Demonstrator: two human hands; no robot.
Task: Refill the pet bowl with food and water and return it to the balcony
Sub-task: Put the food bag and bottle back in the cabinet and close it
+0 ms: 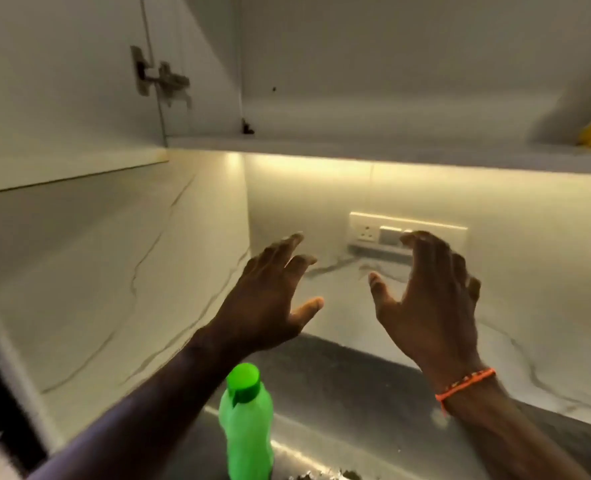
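With my left hand [270,299] and right hand [429,306] spread wide and empty, I judge a forearm could topple the capped green plastic bottle [246,424] at the steel counter's [356,393] near edge.

Both arms reach forward and upward, side by side but apart. The left hand [270,292] is raised with its fingers spread and slightly curved, holding nothing. The right hand [429,299] mirrors it, palm facing inward, fingers loosely bent, an orange bracelet [463,384] around its wrist.
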